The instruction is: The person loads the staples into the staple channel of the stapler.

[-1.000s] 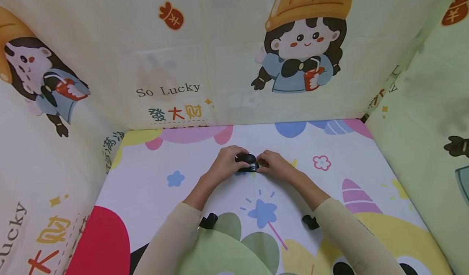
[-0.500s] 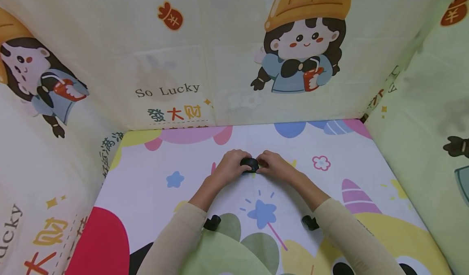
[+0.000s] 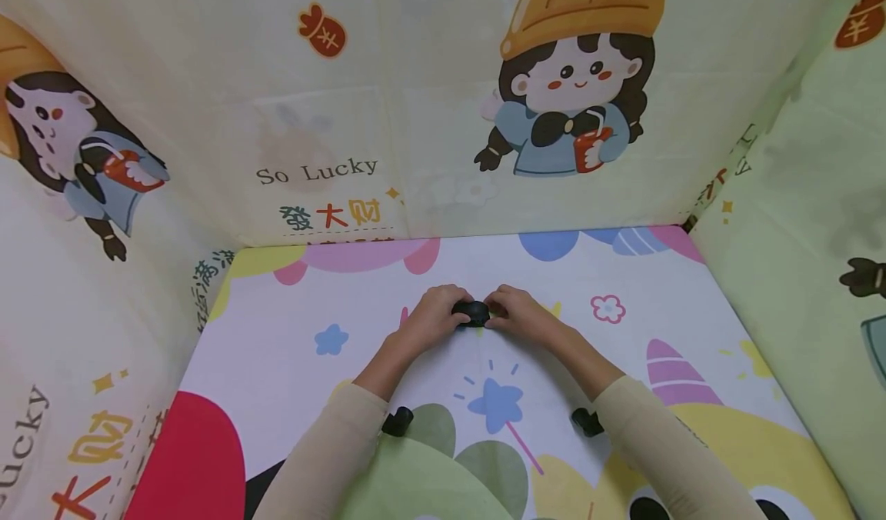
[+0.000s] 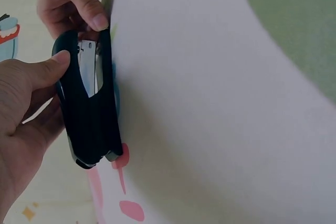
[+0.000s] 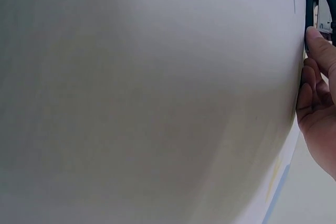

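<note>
A black stapler (image 3: 474,314) sits on the patterned tabletop between my two hands, lengthwise between them. In the left wrist view the stapler (image 4: 92,119) shows its upper arm raised from the base at the front, with the metal staple channel (image 4: 88,66) visible in the gap. My left hand (image 3: 438,312) grips the upper arm from the side, thumb on one side and fingers on the other. My right hand (image 3: 515,312) pinches the front end of the base; its thumb (image 5: 321,51) lies on that end in the right wrist view.
The tabletop (image 3: 415,366) has a printed cartoon cover. Cloth walls (image 3: 429,120) with printed figures and lettering rise behind it and at both sides. Small black devices (image 3: 398,421) are worn at both wrists.
My left hand has shifted slightly right and towards me. The stapler's upper arm has tilted, and the shiny gap earlier visible from the head is now out of sight. The right hand stays put.
</note>
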### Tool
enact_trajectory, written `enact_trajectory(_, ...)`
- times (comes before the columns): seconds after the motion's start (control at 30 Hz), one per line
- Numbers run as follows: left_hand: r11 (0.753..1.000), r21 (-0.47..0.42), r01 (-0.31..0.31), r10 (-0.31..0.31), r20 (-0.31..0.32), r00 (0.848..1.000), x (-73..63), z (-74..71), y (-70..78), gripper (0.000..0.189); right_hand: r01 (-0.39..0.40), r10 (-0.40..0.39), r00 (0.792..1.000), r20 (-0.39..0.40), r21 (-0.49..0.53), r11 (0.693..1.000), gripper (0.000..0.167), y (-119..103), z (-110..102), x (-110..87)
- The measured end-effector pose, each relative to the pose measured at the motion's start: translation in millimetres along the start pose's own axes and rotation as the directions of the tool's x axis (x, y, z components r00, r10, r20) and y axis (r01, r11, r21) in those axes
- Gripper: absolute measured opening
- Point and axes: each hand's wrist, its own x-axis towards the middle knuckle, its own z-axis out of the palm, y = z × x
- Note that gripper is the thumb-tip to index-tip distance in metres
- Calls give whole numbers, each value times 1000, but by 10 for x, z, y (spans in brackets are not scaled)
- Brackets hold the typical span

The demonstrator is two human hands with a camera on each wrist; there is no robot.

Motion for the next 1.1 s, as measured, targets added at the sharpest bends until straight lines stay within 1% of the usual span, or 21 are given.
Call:
enact_trajectory(0.2, 999, 38, -17, 17, 4, 1000, -8, 9, 27, 23, 12, -12, 1000, -6, -3, 1000, 28, -16, -3, 5)
enact_trajectory(0.37, 999, 47, -11, 11, 2, 1000, -29, -11, 39, 23, 7, -7, 1000, 3, -6, 1000, 29, -24, 4, 18)
enact_trajectory(0.47, 1000, 30, -1, 1, 3, 1000, -48, -26, 45, 25, -11, 11, 1000, 10, -9, 1000, 30, -21, 8, 19)
enact_trajectory(0.57, 1000, 24, -7, 6, 14, 1000, -68, -33, 41, 29, -31, 31, 999, 11, -17, 999, 31, -19, 8, 11)
enact_trajectory(0.67, 999, 43, -20, 20, 18, 1000, -99, -33, 23, 35, -31, 31, 999, 10, -17, 999, 34, -30, 3, -9)
enact_trajectory(0.73, 998, 54, -29, 29, 7, 1000, -131, -45, 12, 39, -24, 24, 1000, 6, -14, 1000, 37, -45, -9, -26)
enact_trajectory(0.9, 994, 81, -72, 75, -46, 996, -213, -135, 0, 43, 9, -9, 1000, -26, -27, 1000, 44, -78, -67, -66)
enact_trajectory(1.0, 988, 122, -91, 99, -64, 993, -256, -216, -5, 45, 25, -26, 999, -36, -39, 999, 45, -109, -133, -93)
enact_trajectory(1.1, 982, 165, -96, 111, -87, 990, -309, -314, -10, 47, 16, -17, 999, -35, -35, 999, 46, -151, -221, -123)
